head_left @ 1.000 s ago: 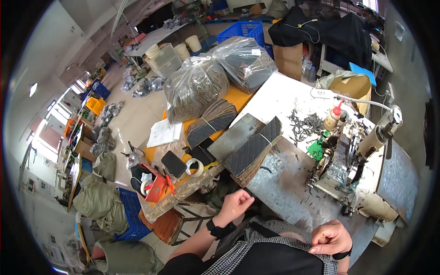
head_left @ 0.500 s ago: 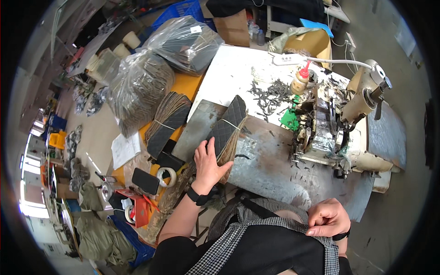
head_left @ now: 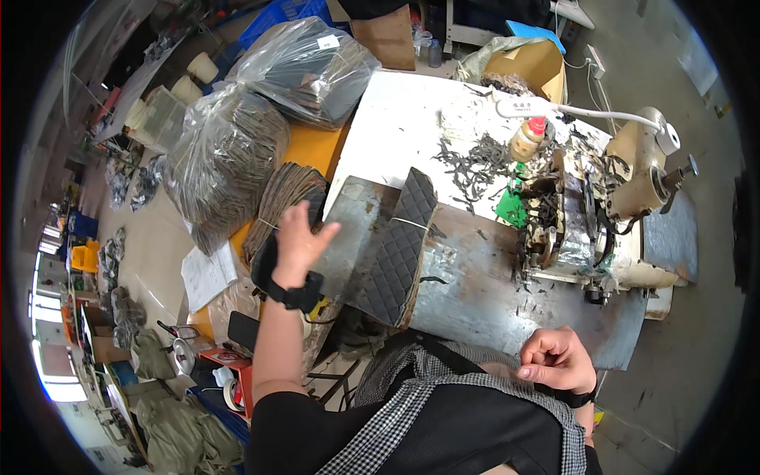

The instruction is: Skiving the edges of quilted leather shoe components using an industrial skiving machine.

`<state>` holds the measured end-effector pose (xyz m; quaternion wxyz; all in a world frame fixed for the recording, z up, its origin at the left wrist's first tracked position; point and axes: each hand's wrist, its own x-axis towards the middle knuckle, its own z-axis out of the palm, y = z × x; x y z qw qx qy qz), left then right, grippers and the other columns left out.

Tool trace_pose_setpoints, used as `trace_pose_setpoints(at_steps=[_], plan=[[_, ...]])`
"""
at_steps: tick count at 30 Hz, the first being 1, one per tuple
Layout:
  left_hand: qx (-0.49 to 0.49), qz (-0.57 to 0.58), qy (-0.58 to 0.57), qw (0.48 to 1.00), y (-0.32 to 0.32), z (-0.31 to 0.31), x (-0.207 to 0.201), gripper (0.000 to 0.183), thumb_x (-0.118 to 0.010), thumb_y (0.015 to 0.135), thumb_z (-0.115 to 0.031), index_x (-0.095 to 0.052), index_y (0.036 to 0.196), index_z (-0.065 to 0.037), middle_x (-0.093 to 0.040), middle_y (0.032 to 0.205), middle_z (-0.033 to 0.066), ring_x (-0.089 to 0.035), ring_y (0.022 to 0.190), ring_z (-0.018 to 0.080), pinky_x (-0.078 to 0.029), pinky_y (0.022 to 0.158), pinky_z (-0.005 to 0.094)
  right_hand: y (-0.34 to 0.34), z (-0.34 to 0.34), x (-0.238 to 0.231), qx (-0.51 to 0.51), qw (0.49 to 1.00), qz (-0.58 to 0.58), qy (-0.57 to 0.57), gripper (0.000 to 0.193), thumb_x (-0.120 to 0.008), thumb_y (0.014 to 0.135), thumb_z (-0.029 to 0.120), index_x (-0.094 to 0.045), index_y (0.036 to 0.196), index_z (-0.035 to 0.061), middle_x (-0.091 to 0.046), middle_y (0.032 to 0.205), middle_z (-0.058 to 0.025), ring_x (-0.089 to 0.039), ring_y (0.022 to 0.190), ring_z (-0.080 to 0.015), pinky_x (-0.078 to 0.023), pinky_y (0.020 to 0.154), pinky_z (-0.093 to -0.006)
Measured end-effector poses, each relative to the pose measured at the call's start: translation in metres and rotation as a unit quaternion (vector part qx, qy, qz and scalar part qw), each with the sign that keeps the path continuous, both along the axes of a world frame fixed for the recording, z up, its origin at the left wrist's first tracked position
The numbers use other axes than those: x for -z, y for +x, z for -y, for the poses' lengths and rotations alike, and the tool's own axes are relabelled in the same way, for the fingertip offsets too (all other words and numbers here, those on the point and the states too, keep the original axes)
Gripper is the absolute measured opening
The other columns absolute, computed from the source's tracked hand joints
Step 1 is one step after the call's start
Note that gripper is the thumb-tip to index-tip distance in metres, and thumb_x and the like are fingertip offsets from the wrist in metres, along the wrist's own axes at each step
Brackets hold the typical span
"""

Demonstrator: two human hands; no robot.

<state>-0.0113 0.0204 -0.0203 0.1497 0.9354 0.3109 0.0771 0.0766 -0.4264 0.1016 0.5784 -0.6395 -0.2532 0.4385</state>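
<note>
My left hand [head_left: 301,244] is raised with its fingers spread and holds nothing. It is above a bundle of dark fabric pieces [head_left: 279,199] at the left of the table and partly covers it; whether it touches is hard to tell. To the right of that hand, a second bundle of black quilted pieces [head_left: 398,265], tied round with a pale string, lies over the metal plate near the table's front edge. Curled at my waist beside the checked apron strap, my right hand [head_left: 558,360] is closed, with nothing showing in it.
A sewing machine [head_left: 582,222] stands on the right with a lamp [head_left: 526,107] and a red-capped bottle [head_left: 528,140] behind it. Dark scraps [head_left: 479,166] litter the white tabletop. Clear plastic bags of pieces [head_left: 229,150] crowd the far left. A phone [head_left: 243,330] lies near a red box [head_left: 229,368].
My left hand has let go of the quilted bundle and moved left and up to the other bundle. The quilted bundle stays on the table. My right hand remains closed at my waist.
</note>
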Motion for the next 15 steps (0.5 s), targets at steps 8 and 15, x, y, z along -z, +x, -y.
trace_pose_setpoints(at_steps=[8, 15], plan=[[-0.157, -0.16, -0.044, 0.973, -0.025, -0.125, 0.053, 0.122, -0.09, 0.051, -0.041, -0.023, 0.144, 0.001, -0.041, 0.137, 0.0255, -0.038, 0.13, 0.0382, -0.032, 0.107, 0.048, -0.007, -0.024, 0.001, 0.038, 0.997, -0.063, -0.025, 0.015, -0.074, 0.082, 0.006, -0.06, 0.076, 0.004, -0.045, 0.054, 0.0071, -0.034, 0.047, -0.001, -0.024, 0.045, -0.0218], [-0.137, -0.069, -0.082, 0.985, -0.018, -0.098, 0.015, 0.102, -0.09, 0.047, -0.029, -0.036, 0.129, 0.0, -0.057, 0.116, 0.0229, -0.049, 0.117, 0.0402, -0.037, 0.103, 0.0465, -0.004, -0.026, 0.006, 0.012, 0.997, -0.064, -0.045, 0.014, -0.073, 0.083, 0.006, -0.06, 0.078, 0.0042, -0.043, 0.053, 0.0075, -0.034, 0.048, -0.0007, -0.024, 0.045, -0.022]])
